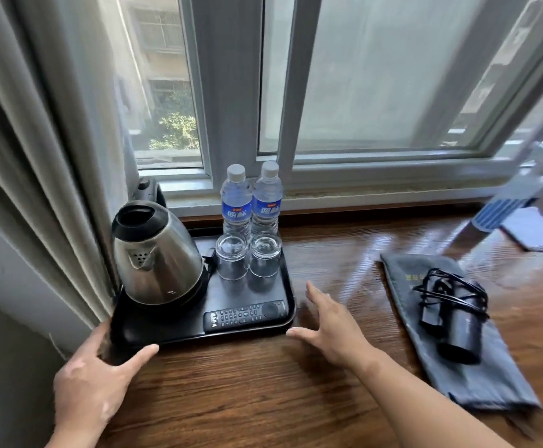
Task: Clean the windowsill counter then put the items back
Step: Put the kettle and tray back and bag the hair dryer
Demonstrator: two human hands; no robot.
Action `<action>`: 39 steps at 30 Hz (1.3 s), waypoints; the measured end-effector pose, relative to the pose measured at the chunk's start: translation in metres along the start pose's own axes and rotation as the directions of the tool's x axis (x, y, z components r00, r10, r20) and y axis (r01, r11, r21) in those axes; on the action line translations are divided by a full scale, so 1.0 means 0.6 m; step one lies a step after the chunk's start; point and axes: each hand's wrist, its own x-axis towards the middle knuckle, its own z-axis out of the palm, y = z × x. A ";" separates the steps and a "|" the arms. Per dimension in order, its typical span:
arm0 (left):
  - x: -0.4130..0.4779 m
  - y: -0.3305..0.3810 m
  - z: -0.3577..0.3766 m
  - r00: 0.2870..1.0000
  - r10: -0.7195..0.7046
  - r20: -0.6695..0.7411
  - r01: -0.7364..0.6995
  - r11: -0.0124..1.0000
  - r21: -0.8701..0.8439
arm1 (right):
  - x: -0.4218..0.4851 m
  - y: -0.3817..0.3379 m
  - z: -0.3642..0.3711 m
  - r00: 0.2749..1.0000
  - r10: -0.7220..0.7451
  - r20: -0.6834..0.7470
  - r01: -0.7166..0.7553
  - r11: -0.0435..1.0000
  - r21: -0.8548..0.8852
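Now | left hand (85,379) fingers (98,337) splayed at glossy rectangular tray (292,302) | right hand (331,328) splayed, empty

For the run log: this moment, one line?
left hand at tray corner | right hand open, beside tray | tray on counter

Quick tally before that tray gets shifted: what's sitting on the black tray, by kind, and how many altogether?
Kettle: 1
Water bottles: 2
Glasses: 2
Remote control: 1
Total on the tray: 6
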 end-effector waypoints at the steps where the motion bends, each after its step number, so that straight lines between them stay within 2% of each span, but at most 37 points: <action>1: -0.018 0.008 0.002 1.000 -0.030 0.002 0.030 0.999 -0.032 | -0.011 0.015 -0.018 1.000 0.016 -0.011 -0.016 1.000 -0.009; 4: -0.061 0.043 0.039 0.998 -0.049 0.050 0.054 0.992 -0.113 | -0.051 0.067 -0.085 0.996 0.035 -0.086 -0.036 0.999 -0.007; 6: -0.110 0.112 0.075 0.995 0.042 0.089 -0.030 0.991 -0.130 | -0.078 0.100 -0.137 0.989 0.047 -0.143 -0.045 0.999 0.016; 8: -0.149 0.181 0.124 0.971 0.146 0.187 -0.110 0.975 -0.191 | -0.098 0.138 -0.190 0.976 0.070 -0.206 -0.059 0.997 0.056; 11: -0.206 0.271 0.222 0.881 0.243 0.405 -0.147 0.956 -0.253 | -0.117 0.215 -0.264 0.942 0.100 -0.320 -0.078 0.994 0.080; 13: -0.245 0.329 0.297 0.840 0.291 0.458 -0.176 0.945 -0.277 | -0.128 0.271 -0.305 0.918 0.133 -0.373 -0.113 0.991 0.076; 15: -0.288 0.395 0.366 0.762 0.388 0.518 -0.246 0.914 -0.323 | -0.133 0.326 -0.333 0.906 0.159 -0.392 -0.140 0.987 0.077; 17: -0.328 0.456 0.426 0.696 0.457 0.554 -0.337 0.889 -0.309 | -0.132 0.371 -0.349 0.911 0.166 -0.378 -0.143 0.986 0.089; 18: -0.344 0.481 0.451 0.684 0.459 0.567 -0.362 0.889 -0.283 | -0.130 0.388 -0.352 0.918 0.160 -0.362 -0.132 0.986 0.102; 23: -0.391 0.536 0.533 0.700 0.370 0.611 -0.376 0.918 -0.125 | -0.125 0.432 -0.347 0.957 0.171 -0.236 -0.121 0.970 0.212; 27: -0.404 0.541 0.557 0.730 0.334 0.596 -0.398 0.917 -0.026 | -0.123 0.447 -0.331 0.962 0.168 -0.216 -0.102 0.952 0.287; 34: -0.408 0.536 0.545 0.782 0.359 0.510 -0.375 0.924 -0.074 | -0.120 0.434 -0.333 0.959 0.146 -0.243 -0.058 0.941 0.334; 39: -0.380 0.493 0.476 0.841 0.342 0.418 -0.350 0.935 -0.062 | -0.102 0.362 -0.304 0.982 0.068 -0.175 -0.001 0.933 0.360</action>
